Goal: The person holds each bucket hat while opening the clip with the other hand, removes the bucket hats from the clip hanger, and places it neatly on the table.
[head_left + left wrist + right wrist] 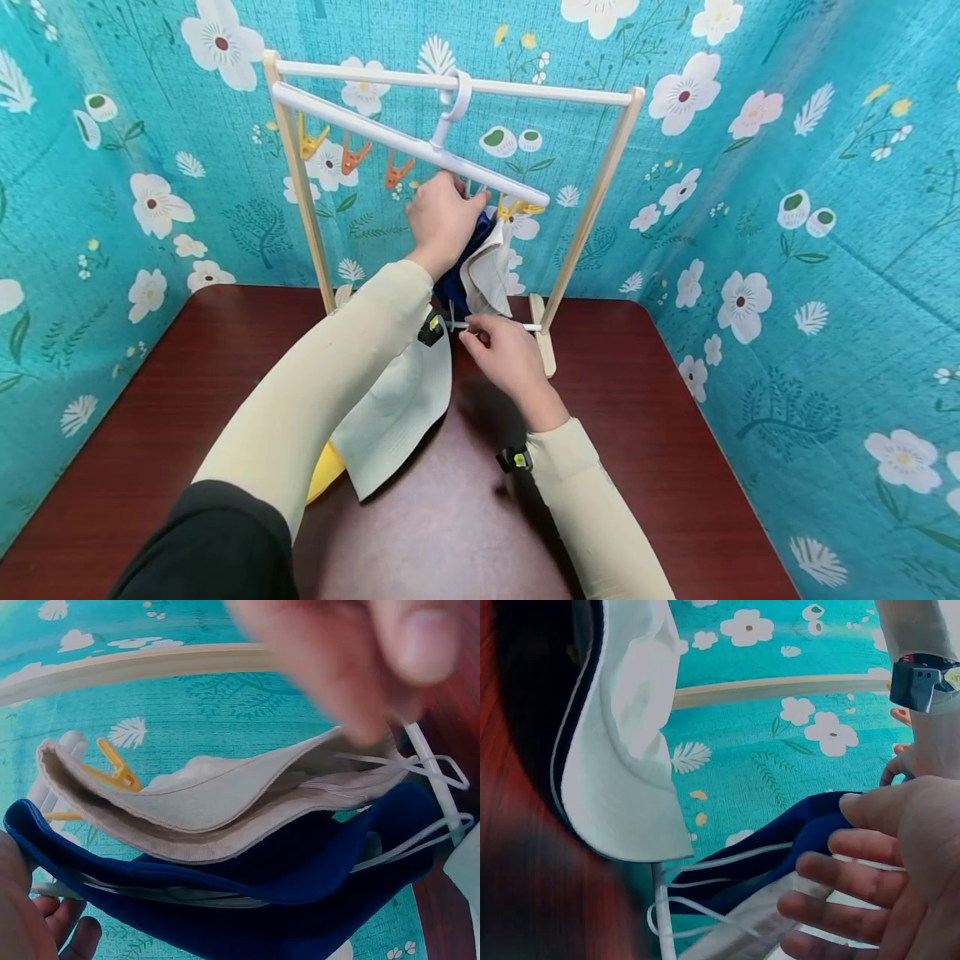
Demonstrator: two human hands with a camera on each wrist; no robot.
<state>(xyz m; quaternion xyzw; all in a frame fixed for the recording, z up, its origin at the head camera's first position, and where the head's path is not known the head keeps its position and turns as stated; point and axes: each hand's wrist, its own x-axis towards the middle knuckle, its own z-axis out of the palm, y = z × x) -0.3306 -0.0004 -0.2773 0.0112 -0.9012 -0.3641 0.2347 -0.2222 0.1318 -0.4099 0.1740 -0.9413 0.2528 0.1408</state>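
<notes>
A white clip hanger point(360, 125) hangs tilted from the rack, its right end lower. Under that end hang a dark blue cloth face mask point(315, 889) and a beige cloth face mask point(217, 806), both with white elastic loops. My left hand point(442, 217) pinches a pale clip point(51, 889) at the blue mask's upper edge. A yellow clip point(510, 208) is by the beige mask's top. Below them, my right hand point(510, 354) is beside the loops and the white lower bar point(532, 327), its fingers loosely bent with nothing visibly held.
A wooden rack point(600, 208) stands at the back of the dark red table point(637, 458). A white brimmed hat point(397, 408) lies under my left arm, over something yellow point(326, 471). Orange clips point(354, 154) hang along the hanger's left half. A floral curtain point(825, 250) surrounds the table.
</notes>
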